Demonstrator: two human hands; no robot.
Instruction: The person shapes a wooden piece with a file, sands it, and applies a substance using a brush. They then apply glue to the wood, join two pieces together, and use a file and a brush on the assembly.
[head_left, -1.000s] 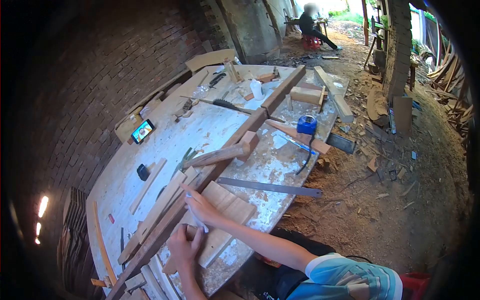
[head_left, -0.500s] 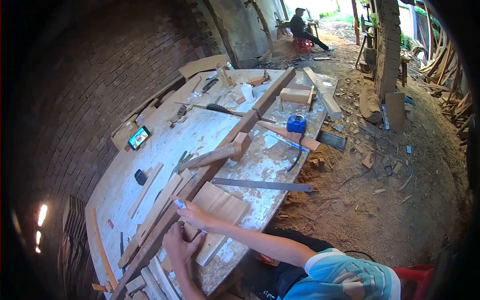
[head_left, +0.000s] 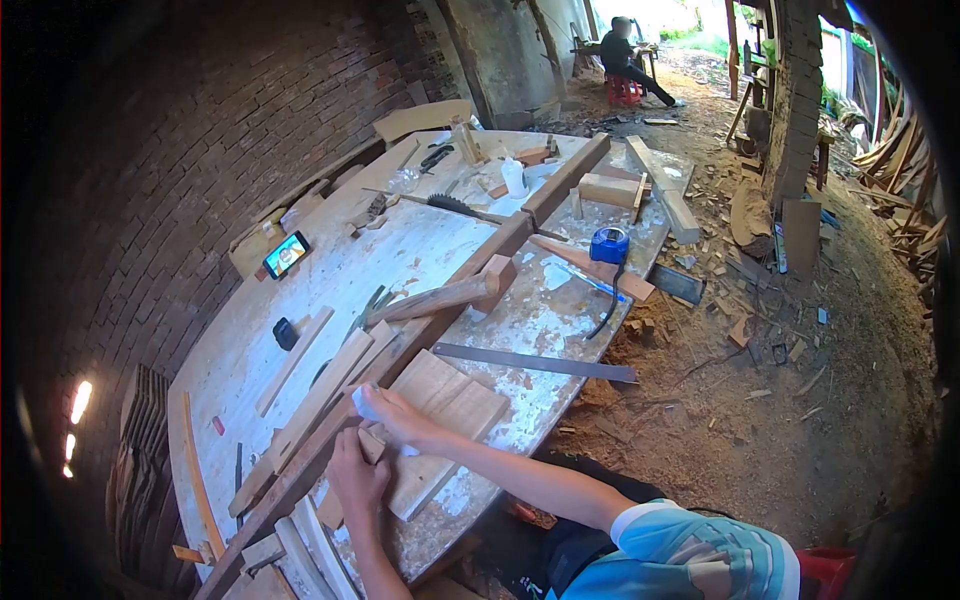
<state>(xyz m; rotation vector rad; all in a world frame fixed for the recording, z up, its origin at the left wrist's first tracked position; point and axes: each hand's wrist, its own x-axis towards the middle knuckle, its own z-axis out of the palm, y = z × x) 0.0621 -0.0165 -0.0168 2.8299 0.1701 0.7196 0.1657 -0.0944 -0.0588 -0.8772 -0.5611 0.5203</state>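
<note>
My left hand [head_left: 355,472] is closed around a small wooden block [head_left: 371,446] beside the long dark beam [head_left: 410,345]. Just above it, my right hand [head_left: 392,415] is closed on a small white object [head_left: 366,403] that I cannot make out clearly. The two hands almost touch. A flat wooden board [head_left: 448,400] lies beside and partly under my right wrist. Beyond the board rests a long metal blade [head_left: 535,363]. A wooden mallet [head_left: 440,297] leans across the beam.
A blue tape measure [head_left: 609,245], a white bottle [head_left: 514,178] and a phone [head_left: 286,254] stand farther back on the worktable [head_left: 430,240]. Wood strips [head_left: 325,400] lie left of the beam. A seated person [head_left: 622,62] is in the background.
My left hand has turned and now shows the small block in its fingers. My right hand has shifted slightly, with the white object still in it. The camera view has moved a little.
</note>
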